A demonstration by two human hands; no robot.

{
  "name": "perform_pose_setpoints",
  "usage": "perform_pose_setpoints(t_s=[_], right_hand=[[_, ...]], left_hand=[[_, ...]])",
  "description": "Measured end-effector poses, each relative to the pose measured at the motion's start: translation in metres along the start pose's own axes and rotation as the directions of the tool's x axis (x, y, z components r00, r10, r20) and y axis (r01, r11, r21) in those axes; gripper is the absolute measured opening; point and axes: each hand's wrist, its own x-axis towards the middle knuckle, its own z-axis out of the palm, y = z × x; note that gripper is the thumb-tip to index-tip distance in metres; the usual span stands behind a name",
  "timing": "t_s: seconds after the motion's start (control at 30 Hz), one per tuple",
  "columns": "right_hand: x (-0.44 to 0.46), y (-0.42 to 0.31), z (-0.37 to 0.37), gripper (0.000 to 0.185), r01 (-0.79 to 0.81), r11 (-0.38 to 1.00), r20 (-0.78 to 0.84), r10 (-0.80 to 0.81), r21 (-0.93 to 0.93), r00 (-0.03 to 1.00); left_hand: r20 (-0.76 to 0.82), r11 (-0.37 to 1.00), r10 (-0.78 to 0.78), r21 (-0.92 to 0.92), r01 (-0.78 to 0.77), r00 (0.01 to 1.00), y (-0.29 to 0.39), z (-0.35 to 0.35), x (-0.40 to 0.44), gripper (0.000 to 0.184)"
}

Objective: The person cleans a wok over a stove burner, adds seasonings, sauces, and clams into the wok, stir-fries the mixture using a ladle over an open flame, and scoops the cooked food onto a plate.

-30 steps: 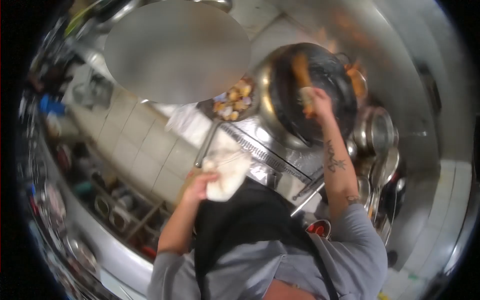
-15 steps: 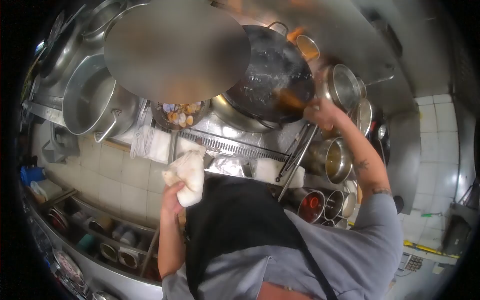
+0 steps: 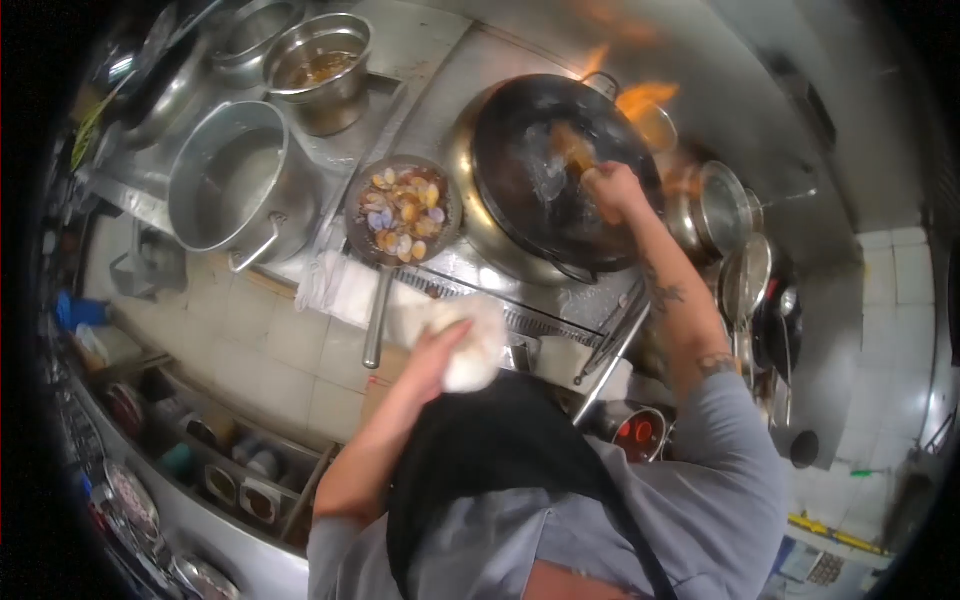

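The wok (image 3: 525, 205), right of centre in the upper half of the frame, is wide, round and black; its inner surface looks wet and glossy, with pale greyish streaks over the bottom. A loop handle (image 3: 603, 80) stands at its upper right edge, and a brassy metal rim (image 3: 466, 165) shows along its left side. Inside lies the head of a brown brush (image 3: 572, 148), blurred. The right hand (image 3: 612, 190) is over the wok, its fingers curled closed around the brush. At the centre of the frame, the left hand (image 3: 435, 360) grips a bunched white cloth (image 3: 482, 345), thumb laid across it; the other fingers are partly hidden, and their spacing cannot be told.

Just left of the wok, a pan (image 3: 454, 195) contains opened shells (image 3: 405, 212), yellowish and violet; its long handle (image 3: 377, 320) points toward the bottom of the frame. In the upper left, a large grey pot (image 3: 290, 215) shows a pale interior, its contents unclear, and a smaller pot (image 3: 335, 112) above it holds something amber-brown. Orange flames (image 3: 645, 98) rise beside the wok's upper right edge. Metal pots (image 3: 725, 205) stand at the right, and a container (image 3: 605, 425) with red contents sits at lower right of centre.
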Motion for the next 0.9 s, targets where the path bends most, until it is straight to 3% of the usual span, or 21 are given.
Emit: perform_pose_setpoints(t_s=[0.07, 0.1, 0.13, 0.17, 0.2, 0.23, 0.27, 0.37, 0.43, 0.53, 0.63, 0.67, 0.73, 0.8, 0.83, 0.9], right_hand=[[0.009, -0.029, 0.028, 0.041, -0.132, 0.898, 0.052, 0.122, 0.420, 0.991], [0.010, -0.031, 0.039, 0.040, -0.064, 0.876, 0.027, 0.058, 0.478, 0.998], [0.015, -0.029, 0.048, 0.040, -0.010, 0.877, 0.065, -0.024, 0.480, 0.998], [-0.004, -0.044, 0.049, 0.039, -0.065, 0.788, 0.231, -0.100, 0.612, 0.968], [0.000, -0.030, 0.055, 0.034, -0.076, 0.733, 0.338, -0.218, 0.676, 0.915], [-0.027, -0.042, 0.043, 0.030, -0.028, 0.804, 0.344, -0.223, 0.595, 0.912], [-0.023, -0.021, 0.044, 0.029, -0.016, 0.805, 0.333, -0.227, 0.593, 0.915], [-0.087, -0.043, -0.013, 0.024, -0.099, 0.930, 0.542, -0.117, 0.353, 0.832], [-0.064, 0.013, -0.024, 0.022, 0.090, 0.946, 0.483, -0.240, 0.312, 0.842], [-0.075, 0.041, -0.080, 0.019, 0.027, 0.998, 0.533, -0.055, 0.059, 0.844], [-0.065, 0.064, -0.112, 0.020, 0.043, 0.998, 0.582, -0.005, -0.052, 0.813], [-0.058, 0.068, -0.111, 0.020, 0.059, 0.997, 0.598, -0.015, -0.054, 0.801], [-0.038, 0.068, -0.092, 0.020, 0.118, 0.993, 0.637, -0.095, 0.007, 0.765], [-0.007, 0.069, -0.056, 0.021, 0.215, 0.969, 0.659, -0.241, 0.122, 0.712], [-0.061, 0.006, -0.046, 0.022, -0.031, 0.995, 0.573, -0.032, 0.100, 0.819], [0.009, 0.040, -0.006, 0.024, 0.322, 0.924, 0.426, -0.382, 0.207, 0.820]], left_hand=[[0.160, 0.990, -0.126, -0.048, 0.135, 0.979, -0.010, 0.041, 0.027, 0.039], [0.256, 0.991, -0.136, 0.029, 0.133, 0.957, -0.022, 0.056, 0.052, 0.037], [0.352, 1.000, 0.000, -0.011, 0.005, 0.936, -0.042, 0.074, 0.080, 0.037], [0.352, 0.995, -0.077, 0.088, 0.049, 0.933, -0.065, 0.088, 0.118, 0.041], [0.173, 0.986, 0.068, 0.135, -0.092, 0.982, -0.038, 0.122, 0.095, 0.051], [0.082, 0.982, 0.040, 0.180, -0.054, 0.996, -0.024, 0.142, 0.098, 0.069], [-0.294, 0.917, 0.083, 0.397, 0.043, 0.952, -0.020, 0.170, 0.110, 0.075], [-0.323, 0.911, 0.138, 0.412, 0.008, 0.936, -0.032, 0.180, 0.128, 0.067], [-0.380, 0.877, 0.211, 0.480, -0.003, 0.901, -0.040, 0.183, 0.142, 0.060], [-0.411, 0.905, 0.265, 0.417, -0.078, 0.873, -0.042, 0.183, 0.146, 0.055], [-0.389, 0.922, 0.227, 0.380, -0.069, 0.893, -0.029, 0.182, 0.137, 0.051], [-0.378, 0.918, 0.162, 0.397, 0.002, 0.912, -0.020, 0.182, 0.131, 0.061], [-0.409, 0.924, 0.143, 0.383, 0.027, 0.901, -0.018, 0.181, 0.133, 0.061], [-0.495, 0.942, 0.203, 0.334, -0.030, 0.845, -0.026, 0.185, 0.139, 0.048], [-0.529, 0.953, 0.191, 0.301, -0.028, 0.827, -0.031, 0.188, 0.141, 0.047], [-0.510, 0.947, 0.217, 0.318, -0.052, 0.832, -0.027, 0.188, 0.144, 0.048]])
